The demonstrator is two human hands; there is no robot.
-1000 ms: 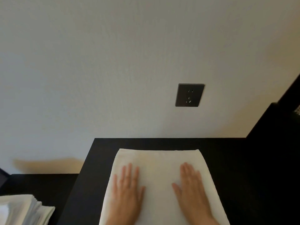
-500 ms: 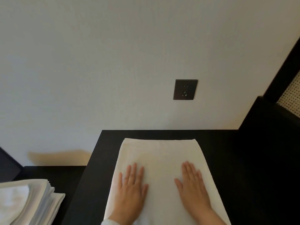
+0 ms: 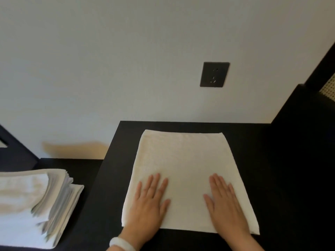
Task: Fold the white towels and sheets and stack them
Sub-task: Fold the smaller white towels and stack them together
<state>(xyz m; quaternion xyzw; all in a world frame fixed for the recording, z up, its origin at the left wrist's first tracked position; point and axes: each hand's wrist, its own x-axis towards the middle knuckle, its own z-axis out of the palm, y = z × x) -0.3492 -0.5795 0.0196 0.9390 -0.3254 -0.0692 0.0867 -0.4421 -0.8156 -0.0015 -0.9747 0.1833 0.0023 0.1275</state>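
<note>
- A stack [image 3: 27, 201] of folded white linen sits far to the left of both grips, on a lower dark surface [image 3: 78, 165], its layered edges facing the table [image 3: 112, 178].
- A pale band [image 3: 121, 244] circles the wrist behind the left grip.
- The left grip [image 3: 148, 201] lies palm down on the near left part of the towel [image 3: 183, 160], fingers straight and slightly spread; it is released and grasps nothing.
- The towel, a white folded rectangle, lies flat on the black table under both grips. Its far edge runs close to the wall [image 3: 108, 60], and its near edge sits at the heels of the palms.
- A dark socket [image 3: 214, 74] is set in the wall above and beyond the right grip.
- The right grip [image 3: 226, 205] lies palm down on the near right part of the towel, fingers straight and together; it too is released, with bare cloth between it and the left grip.
- Dark furniture [image 3: 299, 142] rises to the right of the right grip, well apart from the towel.
</note>
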